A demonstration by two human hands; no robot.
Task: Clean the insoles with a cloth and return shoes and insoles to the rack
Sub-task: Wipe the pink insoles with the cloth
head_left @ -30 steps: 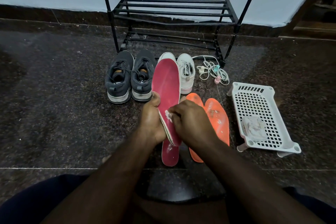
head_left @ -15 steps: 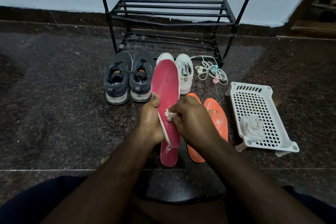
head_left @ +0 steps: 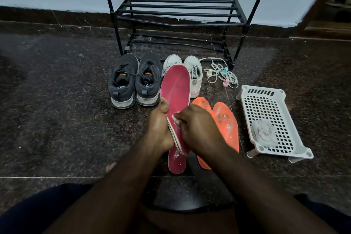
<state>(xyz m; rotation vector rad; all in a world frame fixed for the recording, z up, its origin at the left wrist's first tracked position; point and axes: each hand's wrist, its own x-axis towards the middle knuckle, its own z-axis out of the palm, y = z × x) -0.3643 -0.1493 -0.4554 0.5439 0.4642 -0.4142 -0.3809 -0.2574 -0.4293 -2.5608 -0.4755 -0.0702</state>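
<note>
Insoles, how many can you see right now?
4. One red insole held in the left hand, another red insole on the floor beneath, two orange insoles beside them. None visibly hidden.

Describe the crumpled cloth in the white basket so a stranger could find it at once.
Start at the black shoe rack against the wall, then drop to the white perforated basket on the floor to its right, beyond the two orange insoles. The crumpled whitish cloth lies at the basket's near end, the only soft, wadded thing there.
</note>
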